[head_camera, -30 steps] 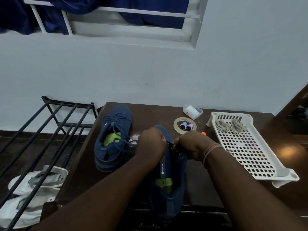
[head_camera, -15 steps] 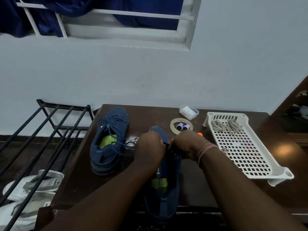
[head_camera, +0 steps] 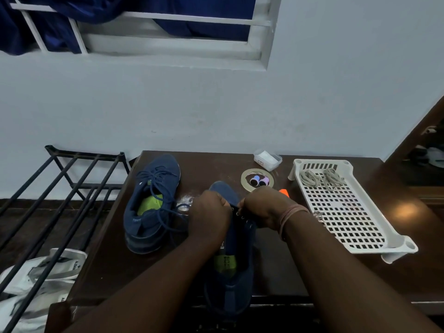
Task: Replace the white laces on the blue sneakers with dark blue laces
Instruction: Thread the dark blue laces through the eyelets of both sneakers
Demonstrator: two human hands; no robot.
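Observation:
One blue sneaker [head_camera: 149,207] lies at the left of the brown table, threaded with a dark blue lace whose ends trail loose. A second blue sneaker [head_camera: 231,258] stands in front of me, heel toward me. My left hand [head_camera: 209,217] and my right hand [head_camera: 262,207] are curled over its eyelet rows near the toe, fingertips close together, pinching a dark lace [head_camera: 232,207] between them. Most of that lace is hidden under my hands. Two bundled white laces [head_camera: 322,177] lie in the far end of a white perforated tray [head_camera: 348,212].
A tape ring [head_camera: 257,180] with small spools inside it, a small clear box [head_camera: 268,159] and an orange object [head_camera: 284,192] sit behind the sneaker. A black metal rack [head_camera: 60,188] stands left of the table, with white bags [head_camera: 36,284] on the floor beneath.
Both hands have stayed on the near sneaker's eyelets, shifting only slightly. The view has shifted a little.

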